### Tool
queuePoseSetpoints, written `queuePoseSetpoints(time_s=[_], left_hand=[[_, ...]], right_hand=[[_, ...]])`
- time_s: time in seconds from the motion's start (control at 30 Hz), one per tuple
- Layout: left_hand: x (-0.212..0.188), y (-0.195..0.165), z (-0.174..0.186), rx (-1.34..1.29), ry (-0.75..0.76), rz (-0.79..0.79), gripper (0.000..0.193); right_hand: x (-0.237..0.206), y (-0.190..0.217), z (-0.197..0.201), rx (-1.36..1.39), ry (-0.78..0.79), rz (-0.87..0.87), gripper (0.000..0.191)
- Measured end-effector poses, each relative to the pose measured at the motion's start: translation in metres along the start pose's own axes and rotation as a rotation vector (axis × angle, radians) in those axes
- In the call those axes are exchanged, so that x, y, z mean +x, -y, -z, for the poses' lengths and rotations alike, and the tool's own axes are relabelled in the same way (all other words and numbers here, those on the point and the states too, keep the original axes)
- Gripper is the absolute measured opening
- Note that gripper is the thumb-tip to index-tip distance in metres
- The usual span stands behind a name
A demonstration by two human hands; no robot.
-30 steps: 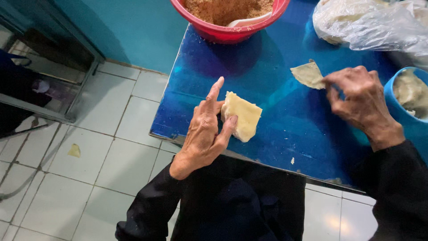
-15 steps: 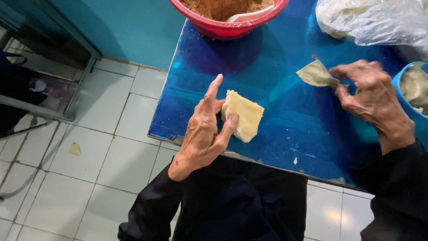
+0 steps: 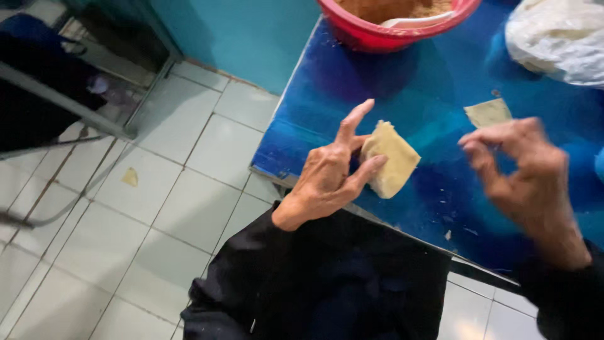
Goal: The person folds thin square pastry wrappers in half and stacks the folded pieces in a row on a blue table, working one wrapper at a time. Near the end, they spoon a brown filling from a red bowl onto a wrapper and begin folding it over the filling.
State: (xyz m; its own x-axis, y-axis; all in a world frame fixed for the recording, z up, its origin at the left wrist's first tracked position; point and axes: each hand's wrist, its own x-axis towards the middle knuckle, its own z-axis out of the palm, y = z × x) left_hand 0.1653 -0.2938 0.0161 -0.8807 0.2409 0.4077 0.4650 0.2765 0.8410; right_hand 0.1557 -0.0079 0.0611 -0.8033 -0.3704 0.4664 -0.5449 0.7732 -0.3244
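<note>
A person in black sleeves sits at a glossy blue table (image 3: 390,94), seen from above. The left hand (image 3: 330,176) pinches a pale yellow folded pastry square (image 3: 390,158) between thumb and middle fingers, holding it just over the table's near edge; the index finger points straight up, clear of the dough. The right hand (image 3: 525,173) hovers above the table with fingers curled loosely inward, thumb and fingertips close together; whether they grip anything cannot be told. Just beyond it a small flat dough piece (image 3: 488,112) lies on the table. A red bowl (image 3: 390,34) of brown filling and a white plastic bag (image 3: 557,41) sit at the far edge.
</note>
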Motion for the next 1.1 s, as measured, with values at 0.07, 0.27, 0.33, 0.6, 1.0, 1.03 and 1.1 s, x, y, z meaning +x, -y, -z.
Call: queuePoseSetpoints(time_s=[0.07, 0.27, 0.33, 0.6, 1.0, 1.03, 1.1], left_hand=[[-0.002, -0.001, -0.002, -0.020, 0.008, 0.049, 0.078], [-0.004, 0.003, -0.001, -0.092, 0.025, 0.066, 0.076], [-0.006, 0.005, 0.001, -0.132, 0.037, 0.032, 0.077], [-0.003, 0.008, 0.000, -0.054, 0.069, 0.030, 0.087], [-0.008, 0.004, -0.001, -0.138, 0.079, -0.017, 0.081], [-0.009, 0.003, -0.002, -0.167, 0.077, -0.015, 0.080], [-0.012, 0.000, -0.007, -0.150, 0.059, 0.001, 0.080]], right_hand=[[-0.005, 0.038, -0.014, 0.248, 0.055, -0.030, 0.012], [-0.001, 0.075, -0.046, 0.410, 0.101, -0.160, 0.021], [-0.003, 0.069, -0.045, 0.632, 0.123, -0.246, 0.015], [-0.013, 0.041, -0.051, 0.754, 0.225, -0.360, 0.014], [-0.010, 0.049, -0.056, 0.659, 0.146, -0.259, 0.016], [-0.010, 0.051, -0.056, 0.602, 0.136, -0.235, 0.015], [-0.013, 0.053, -0.053, 0.641, 0.128, -0.236, 0.017]])
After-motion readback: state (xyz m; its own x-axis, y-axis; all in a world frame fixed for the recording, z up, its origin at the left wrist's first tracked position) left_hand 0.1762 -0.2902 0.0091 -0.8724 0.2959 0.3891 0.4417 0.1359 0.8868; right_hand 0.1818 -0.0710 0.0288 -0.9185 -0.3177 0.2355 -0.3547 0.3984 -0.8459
